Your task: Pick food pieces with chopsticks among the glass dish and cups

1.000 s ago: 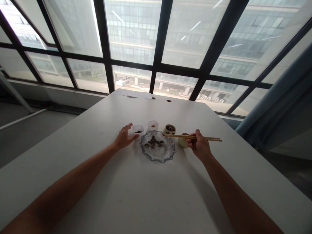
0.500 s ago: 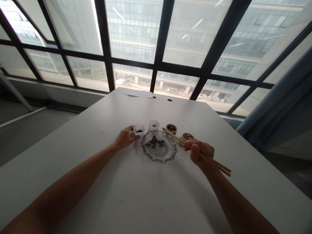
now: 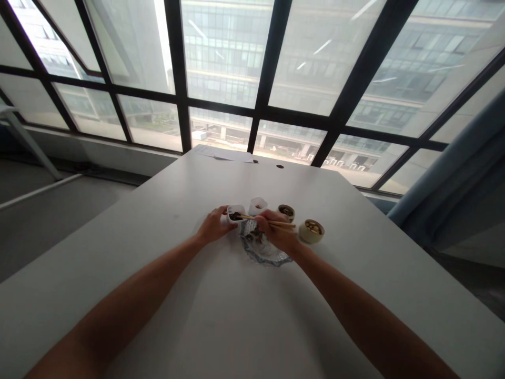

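Note:
My left hand (image 3: 215,226) grips the side of a small white plastic cup (image 3: 236,220) that holds dark pieces. A pair of wooden chopsticks (image 3: 282,225) is pinched in my right hand (image 3: 274,227), with the tips inside that cup at the dark pieces. Below my right hand lies a scalloped clear glass dish (image 3: 264,259), partly hidden by the hand. Dark brown dried bits (image 3: 254,235) show on its left side. Whether the chopstick tips grip a piece is too small to tell.
Behind the dish stands a second white cup (image 3: 258,204) with a little inside. To the right are a round pale bowl of dark pieces (image 3: 286,211) and another bowl of light brown pieces (image 3: 312,232). Papers (image 3: 224,154) lie at the white table's far edge, before the windows.
My right hand has carried the chopsticks leftward, from over the dish's right side to the white cup, where their tips now are. The left hand stays on the cup. The view shifted slightly.

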Demonstrator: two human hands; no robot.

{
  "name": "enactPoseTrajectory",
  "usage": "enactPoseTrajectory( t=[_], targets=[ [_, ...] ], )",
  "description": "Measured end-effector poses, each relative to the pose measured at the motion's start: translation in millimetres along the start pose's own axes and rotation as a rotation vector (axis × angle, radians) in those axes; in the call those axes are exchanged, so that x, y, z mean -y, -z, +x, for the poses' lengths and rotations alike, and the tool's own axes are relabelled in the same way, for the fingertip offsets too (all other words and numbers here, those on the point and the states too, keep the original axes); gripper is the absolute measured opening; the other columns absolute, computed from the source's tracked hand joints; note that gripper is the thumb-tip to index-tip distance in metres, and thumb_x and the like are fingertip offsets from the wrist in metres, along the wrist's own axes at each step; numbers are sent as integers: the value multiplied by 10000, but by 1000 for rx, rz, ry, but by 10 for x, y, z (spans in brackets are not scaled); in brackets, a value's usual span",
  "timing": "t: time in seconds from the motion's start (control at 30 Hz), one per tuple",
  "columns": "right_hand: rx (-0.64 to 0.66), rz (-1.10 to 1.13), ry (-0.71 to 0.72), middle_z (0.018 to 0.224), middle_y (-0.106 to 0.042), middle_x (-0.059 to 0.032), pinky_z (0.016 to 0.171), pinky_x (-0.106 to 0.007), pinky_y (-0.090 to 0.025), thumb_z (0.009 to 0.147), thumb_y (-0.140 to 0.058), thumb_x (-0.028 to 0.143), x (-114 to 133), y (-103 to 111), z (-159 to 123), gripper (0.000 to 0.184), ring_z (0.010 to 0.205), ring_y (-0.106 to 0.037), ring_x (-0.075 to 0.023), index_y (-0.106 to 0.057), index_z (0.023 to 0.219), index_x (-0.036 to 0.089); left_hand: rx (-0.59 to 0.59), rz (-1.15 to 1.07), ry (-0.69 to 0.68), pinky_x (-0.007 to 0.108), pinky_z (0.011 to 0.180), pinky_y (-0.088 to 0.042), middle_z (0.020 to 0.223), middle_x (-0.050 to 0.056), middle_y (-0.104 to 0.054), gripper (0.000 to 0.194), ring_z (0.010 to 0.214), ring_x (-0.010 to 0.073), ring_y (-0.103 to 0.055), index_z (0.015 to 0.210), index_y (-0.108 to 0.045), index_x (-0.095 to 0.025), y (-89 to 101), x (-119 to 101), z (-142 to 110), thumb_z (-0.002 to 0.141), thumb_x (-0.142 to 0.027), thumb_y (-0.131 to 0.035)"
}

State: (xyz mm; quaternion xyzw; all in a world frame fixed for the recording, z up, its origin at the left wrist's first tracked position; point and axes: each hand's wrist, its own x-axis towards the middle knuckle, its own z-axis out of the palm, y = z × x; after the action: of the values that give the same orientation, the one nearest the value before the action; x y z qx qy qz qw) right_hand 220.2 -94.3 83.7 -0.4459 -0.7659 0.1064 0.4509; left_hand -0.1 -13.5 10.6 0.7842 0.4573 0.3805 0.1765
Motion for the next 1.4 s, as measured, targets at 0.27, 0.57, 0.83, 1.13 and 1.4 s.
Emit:
enactPoseTrajectory(
  t=[0.27, 0.57, 0.83, 1.13, 1.4],
  targets=[
    [-184, 136, -163, 655, -672, -33, 466, -255, -478, 958, -478, 589, -117, 263, -243, 454, 501, -592, -146, -645, 784, 205, 16, 4, 17, 378, 933, -506, 1095, 78, -688, 518, 1023, 241, -648, 1185, -578, -215, -4, 14, -2, 738, -421, -739],
    [-153, -56, -144, 551, -623, -25, 397, -249, -448, 968, -478, 568, -173, 804, -613, 487, 421, -559, -138, -646, 707, 191, 17, -16, 7, 374, 901, -510, 1067, 86, -689, 528, 992, 249, -656, 1177, -576, -193, -12, 42, 3, 731, -425, -736],
    [-41, -124, -150, 575, -634, -41, 452, -257, -467, 989, -467, 515, -262, 738, -691, 473, 467, -582, -139, -629, 684, 192, -79, -34, -70, 410, 933, -509, 1103, 99, -676, 554, 1028, 256, -642, 1188, -558, -180, -69, 124, 12, 696, -330, -766],
    [-203, 140, -325, 563, -652, -48, 375, -242, -445, 909, -536, 638, -284, 710, -699, 507, 405, -575, -139, -642, 720, 180, -151, -88, -50, 401, 902, -532, 1091, 99, -684, 573, 1008, 257, -666, 1218, -520, -185, -63, 101, -7, 738, -407, -743],
    [-602, 581, -675, 464, -615, -40, 286, -215, -394, 702, -709, 709, -586, 746, -678, 558, 324, -518, -133, -594, 677, 164, -138, -38, -23, 385, 862, -522, 1065, 91, -686, 563, 976, 255, -655, 1184, -549, -191, -52, 79, -16, 729, -454, -754]
  ],
)
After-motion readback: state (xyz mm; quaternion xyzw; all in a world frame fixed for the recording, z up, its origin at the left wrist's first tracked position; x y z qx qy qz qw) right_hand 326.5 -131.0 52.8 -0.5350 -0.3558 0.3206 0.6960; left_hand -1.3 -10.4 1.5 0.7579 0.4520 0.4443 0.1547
